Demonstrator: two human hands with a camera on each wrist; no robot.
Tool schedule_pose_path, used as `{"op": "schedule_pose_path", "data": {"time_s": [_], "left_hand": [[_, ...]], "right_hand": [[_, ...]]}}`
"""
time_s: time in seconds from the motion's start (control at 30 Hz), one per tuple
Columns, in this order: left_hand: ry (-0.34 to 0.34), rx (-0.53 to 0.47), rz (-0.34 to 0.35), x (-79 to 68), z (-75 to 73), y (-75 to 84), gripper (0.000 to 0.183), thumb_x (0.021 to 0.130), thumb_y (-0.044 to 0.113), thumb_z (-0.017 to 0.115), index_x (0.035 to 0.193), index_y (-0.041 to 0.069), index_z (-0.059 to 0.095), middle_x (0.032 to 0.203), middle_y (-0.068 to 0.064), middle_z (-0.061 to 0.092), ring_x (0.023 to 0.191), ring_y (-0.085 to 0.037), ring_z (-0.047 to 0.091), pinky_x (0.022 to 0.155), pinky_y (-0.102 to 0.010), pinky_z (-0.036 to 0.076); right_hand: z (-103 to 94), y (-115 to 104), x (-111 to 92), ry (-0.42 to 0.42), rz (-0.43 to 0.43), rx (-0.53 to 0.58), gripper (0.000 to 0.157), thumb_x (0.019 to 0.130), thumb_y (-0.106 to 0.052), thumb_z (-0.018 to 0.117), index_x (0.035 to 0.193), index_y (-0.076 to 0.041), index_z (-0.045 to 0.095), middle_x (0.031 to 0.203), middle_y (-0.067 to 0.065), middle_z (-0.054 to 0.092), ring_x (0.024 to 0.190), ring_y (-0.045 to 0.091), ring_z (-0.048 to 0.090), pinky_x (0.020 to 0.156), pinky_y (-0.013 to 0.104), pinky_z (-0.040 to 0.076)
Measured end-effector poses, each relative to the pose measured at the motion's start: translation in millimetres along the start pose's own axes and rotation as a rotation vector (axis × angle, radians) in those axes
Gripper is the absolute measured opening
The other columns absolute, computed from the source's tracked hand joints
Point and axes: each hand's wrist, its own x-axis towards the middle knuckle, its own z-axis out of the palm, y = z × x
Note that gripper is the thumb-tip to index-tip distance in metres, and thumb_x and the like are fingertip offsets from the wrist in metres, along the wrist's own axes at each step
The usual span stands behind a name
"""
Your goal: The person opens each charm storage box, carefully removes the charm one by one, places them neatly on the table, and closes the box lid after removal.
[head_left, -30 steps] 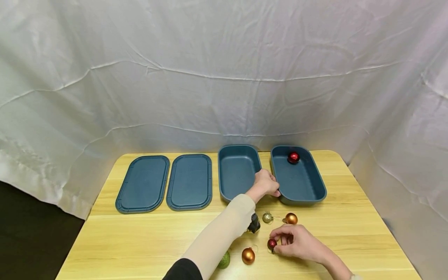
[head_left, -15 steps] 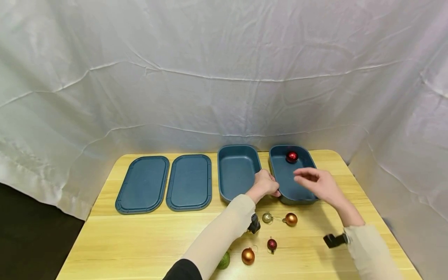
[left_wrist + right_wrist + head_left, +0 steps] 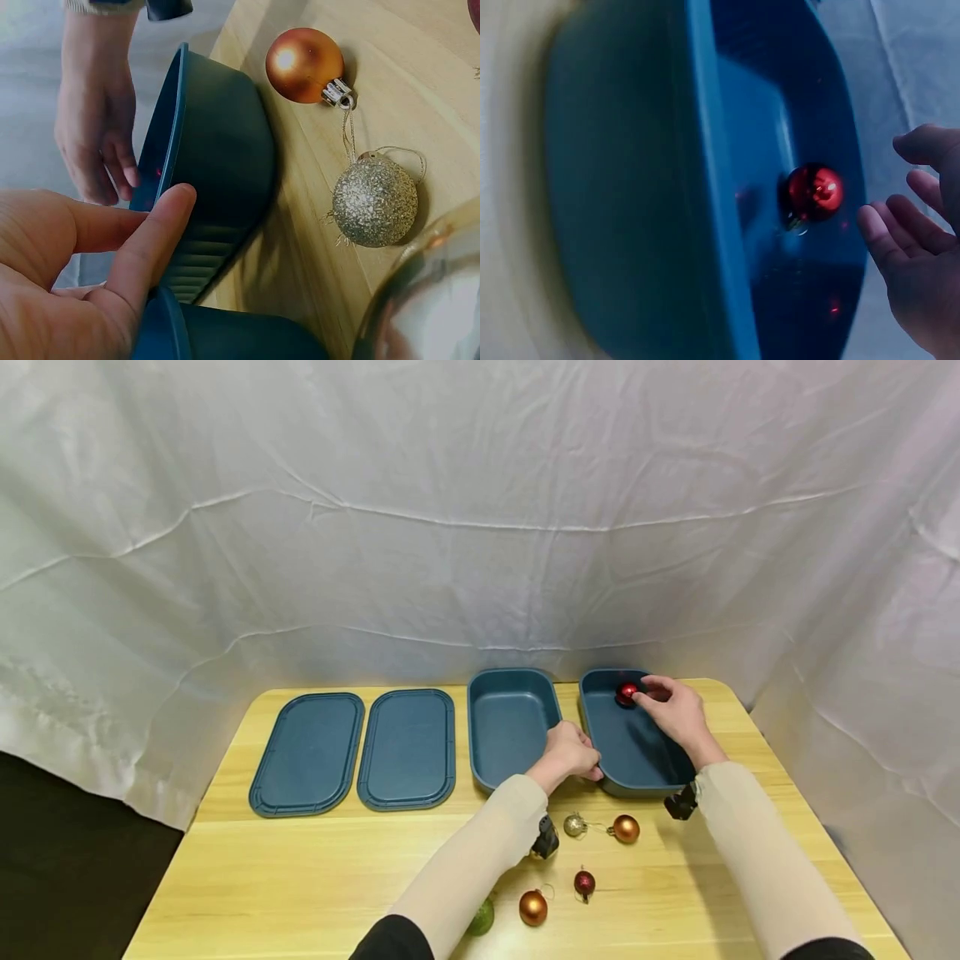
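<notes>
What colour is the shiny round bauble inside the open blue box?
Red. The shiny bauble shows best in the right wrist view.

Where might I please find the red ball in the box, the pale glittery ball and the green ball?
Red ball (image 3: 816,192): right wrist view, middle of its shiny surface.
Pale glittery ball (image 3: 375,199): left wrist view, middle of its round body.
Green ball (image 3: 482,918): head view, its uncovered part.

The head view looks forward and down from high up, over most of the counter (image 3: 300,877). Both wrist views look from close by, tipped sideways, and share the right blue box (image 3: 630,187).
</notes>
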Motion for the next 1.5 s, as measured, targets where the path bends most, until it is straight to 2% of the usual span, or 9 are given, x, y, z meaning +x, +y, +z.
{"op": "schedule_pose_path", "data": {"time_s": [0.1,0.2,0.33,0.67,0.9,1.07,1.37,1.5], "left_hand": [[0.009,0.004,-0.005,0.8,0.2,0.7,0.035,0.091,-0.001,0.079,0.06,0.005,0.063,0.049,-0.005,0.062,0.06,-0.024,0.077,0.063,-0.032,0.067],[0.015,0.014,0.001,-0.5,1.4,1.2,0.034,0.091,-0.001,0.079,0.062,0.005,0.063,0.05,-0.006,0.063,0.061,-0.023,0.077,0.063,-0.03,0.066],[0.003,0.004,-0.001,-3.1,3.4,2.1,0.028,0.092,-0.001,0.077,0.068,0.004,0.065,0.056,-0.008,0.067,0.065,-0.025,0.079,0.061,-0.027,0.065],[-0.001,-0.003,-0.007,-4.0,2.8,1.6,0.022,0.093,0.001,0.078,0.074,0.004,0.066,0.061,-0.009,0.067,0.068,-0.026,0.079,0.066,-0.027,0.066],[-0.008,-0.029,0.007,-6.6,3.7,1.5,0.02,0.093,0.0,0.077,0.078,0.002,0.065,0.067,-0.015,0.072,0.072,-0.03,0.08,0.064,-0.027,0.065],[-0.002,-0.023,0.003,-5.3,2.9,0.6,0.02,0.093,0.001,0.078,0.077,0.002,0.065,0.066,-0.014,0.07,0.071,-0.029,0.08,0.064,-0.027,0.065],[-0.024,-0.039,-0.023,6.1,3.3,-2.1,0.02,0.092,0.0,0.08,0.077,0.002,0.066,0.066,-0.012,0.067,0.067,-0.029,0.079,0.057,-0.028,0.064],[-0.023,-0.041,-0.034,6.3,1.8,-1.6,0.02,0.092,0.0,0.08,0.078,0.002,0.067,0.065,-0.012,0.068,0.064,-0.027,0.078,0.058,-0.029,0.064]], "right_hand": [[4.3,4,8,-0.031,0.006,-0.003,0.047,0.102,-0.027,0.071,0.138,0.003,0.064,0.127,0.03,0.07,0.113,0.042,0.066,0.09,0.039,0.057],[5.8,7,13,-0.066,0.017,-0.004,0.048,0.103,-0.025,0.069,0.14,0.004,0.062,0.132,0.032,0.067,0.119,0.046,0.064,0.099,0.053,0.056],[5.3,9,16,-0.109,0.054,-0.016,0.052,0.104,-0.024,0.067,0.146,0.005,0.056,0.14,0.035,0.061,0.126,0.049,0.059,0.106,0.062,0.052],[12.4,9,26,-0.163,0.061,-0.046,0.054,0.104,-0.022,0.067,0.148,0.005,0.054,0.146,0.036,0.054,0.128,0.05,0.054,0.112,0.064,0.047],[16.2,12,27,-0.18,0.072,-0.07,0.05,0.102,-0.019,0.071,0.142,0.007,0.058,0.136,0.037,0.06,0.118,0.048,0.059,0.104,0.061,0.053],[20.8,12,26,-0.191,0.061,-0.082,0.052,0.101,-0.017,0.073,0.143,0.008,0.056,0.134,0.036,0.061,0.116,0.047,0.06,0.1,0.059,0.055],[30.3,14,26,-0.176,0.06,-0.094,0.056,0.098,-0.022,0.077,0.141,0.008,0.058,0.134,0.035,0.063,0.118,0.046,0.063,0.102,0.058,0.056],[32.5,14,26,-0.172,0.072,-0.099,0.054,0.098,-0.024,0.076,0.139,0.007,0.059,0.131,0.034,0.065,0.114,0.044,0.064,0.1,0.057,0.056]]}}
